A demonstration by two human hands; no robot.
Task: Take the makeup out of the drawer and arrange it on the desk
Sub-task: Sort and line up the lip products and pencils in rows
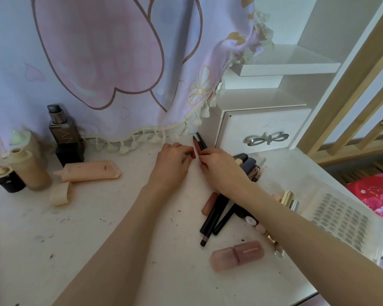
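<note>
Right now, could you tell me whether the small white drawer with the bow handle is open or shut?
Shut: the drawer front sits flush in its white cabinet.

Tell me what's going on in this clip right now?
A person is lining up slim pencils at the back of the white desk. The left hand pinches a red lip pencil; the right hand holds a dark pencil beside it. More makeup lies under the right forearm, and the small drawer looks closed.
</note>
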